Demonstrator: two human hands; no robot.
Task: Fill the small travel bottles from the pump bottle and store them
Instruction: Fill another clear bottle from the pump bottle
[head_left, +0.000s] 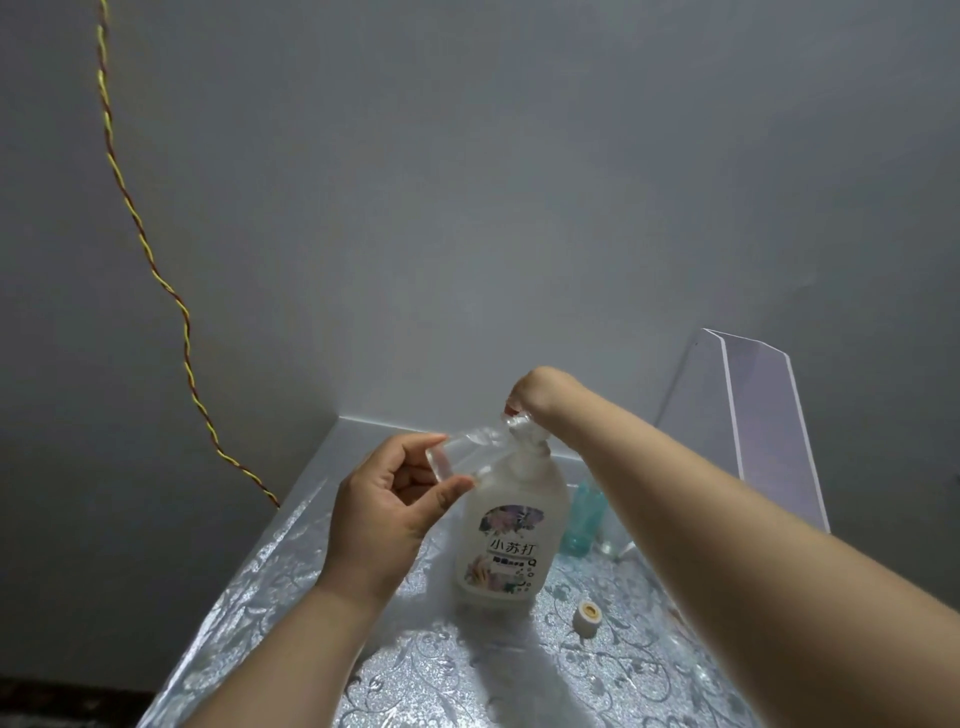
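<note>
Plain grey wall (467, 156) across the whole back, dim and evenly lit, darker toward the left. Down its left side, a twisted yellow-and-red cord (188, 343), curving down to the table's back left edge. Table (260, 597) set against the wall, covered in a silvery sheet embossed with scrolling flowers, glinting in patches. Bottom left, a strip of dark speckled floor (52, 696).

The right hand (535, 395) hides the top of the pump bottle (506, 540), its forearm half the teal bottle (584, 519)
</note>
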